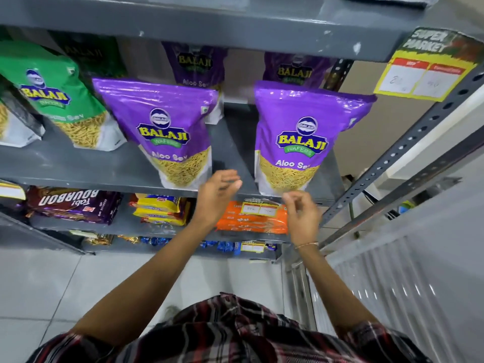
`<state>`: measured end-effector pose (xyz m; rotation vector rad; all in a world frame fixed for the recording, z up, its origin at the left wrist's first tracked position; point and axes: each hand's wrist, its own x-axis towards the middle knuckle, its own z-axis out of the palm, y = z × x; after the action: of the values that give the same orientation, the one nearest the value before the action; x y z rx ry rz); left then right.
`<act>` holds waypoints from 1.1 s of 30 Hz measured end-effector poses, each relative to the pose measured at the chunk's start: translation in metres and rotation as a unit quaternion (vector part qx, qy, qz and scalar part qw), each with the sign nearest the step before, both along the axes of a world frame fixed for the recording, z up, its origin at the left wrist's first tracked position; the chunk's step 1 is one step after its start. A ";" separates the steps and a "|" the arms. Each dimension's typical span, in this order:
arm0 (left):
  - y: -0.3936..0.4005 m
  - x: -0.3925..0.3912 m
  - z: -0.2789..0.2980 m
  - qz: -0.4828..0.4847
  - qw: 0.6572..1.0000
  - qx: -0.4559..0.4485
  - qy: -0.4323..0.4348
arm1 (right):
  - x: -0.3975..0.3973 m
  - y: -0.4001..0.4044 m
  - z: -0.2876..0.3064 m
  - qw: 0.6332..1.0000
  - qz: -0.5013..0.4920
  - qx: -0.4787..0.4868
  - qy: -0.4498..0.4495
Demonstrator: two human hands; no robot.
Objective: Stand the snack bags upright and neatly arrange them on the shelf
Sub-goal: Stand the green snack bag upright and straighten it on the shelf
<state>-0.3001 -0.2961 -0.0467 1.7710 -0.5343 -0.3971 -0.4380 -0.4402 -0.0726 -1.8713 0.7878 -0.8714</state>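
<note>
Two purple Aloo Sev bags stand upright at the front of the grey shelf: the left purple bag and the right purple bag. Two more purple bags stand behind them. A green Balaji bag stands further left. My left hand hovers in the gap between the front bags, just below the shelf edge, fingers loosely curled and holding nothing. My right hand is under the right purple bag's bottom corner, fingers apart and empty.
Below are Bourbon biscuit packs, yellow packs and orange packs on a lower shelf. A slotted metal upright borders the right side. A yellow price tag hangs from the shelf above.
</note>
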 end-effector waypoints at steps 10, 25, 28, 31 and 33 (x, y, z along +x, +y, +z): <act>0.202 0.144 -0.004 0.202 0.978 -0.021 0.037 | 0.173 0.199 0.006 0.929 0.351 0.045 0.107; 0.297 0.371 0.001 0.031 0.990 0.130 -0.041 | 0.406 0.243 -0.011 0.962 0.198 0.097 0.162; 0.293 0.374 0.000 -0.037 0.988 0.146 -0.023 | 0.405 0.252 0.001 0.966 0.177 0.101 0.157; 0.288 0.365 0.010 -0.015 0.996 0.078 0.027 | 0.398 0.263 0.008 0.973 0.151 0.097 0.147; 0.288 0.358 0.006 -0.008 0.996 0.089 0.007 | 0.389 0.274 0.017 0.974 0.141 0.101 0.148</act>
<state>0.0575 -0.0080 -0.0403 1.9342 -0.5160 -0.4793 -0.0494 -0.1662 -0.0557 -1.8928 0.7347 -0.3245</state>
